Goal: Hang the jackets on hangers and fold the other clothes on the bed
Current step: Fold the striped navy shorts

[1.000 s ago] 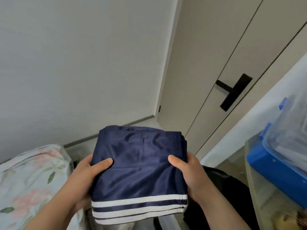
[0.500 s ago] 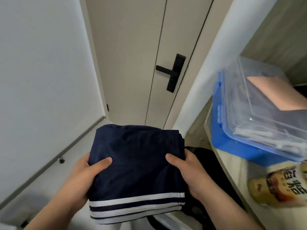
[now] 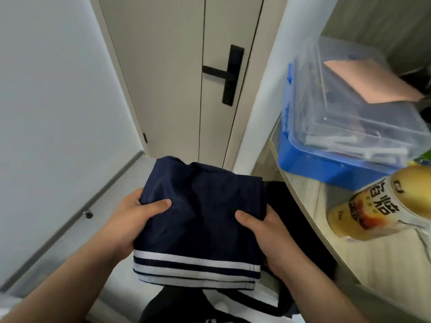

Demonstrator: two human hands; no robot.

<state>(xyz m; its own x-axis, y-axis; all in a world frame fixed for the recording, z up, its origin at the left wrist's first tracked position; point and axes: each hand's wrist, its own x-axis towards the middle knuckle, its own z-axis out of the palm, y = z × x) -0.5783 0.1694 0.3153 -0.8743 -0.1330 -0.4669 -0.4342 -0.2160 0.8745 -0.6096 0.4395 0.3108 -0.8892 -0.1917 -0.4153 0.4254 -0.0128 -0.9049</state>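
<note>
Yellow-gold bottle (image 3: 377, 203), head view: it stands on a pale wood-grain counter (image 3: 310, 206) and its label has large black characters that cannot be read at this angle.

Folded garment (image 3: 200, 217): navy, smooth fabric, with white stripes along the near hem. It is held in the air in front of a pale door (image 3: 163, 66) with a black handle (image 3: 224, 74), above dark clothing (image 3: 210, 304).

Left hand (image 3: 130, 217) and right hand (image 3: 265, 231): each grips one side of the garment, thumb on top and fingers underneath.

Storage box (image 3: 326, 164): blue base and clear lid, on the counter just behind the bottle. It holds white stick-like items, and a pink flat piece (image 3: 368, 82) shows near the top.
</note>
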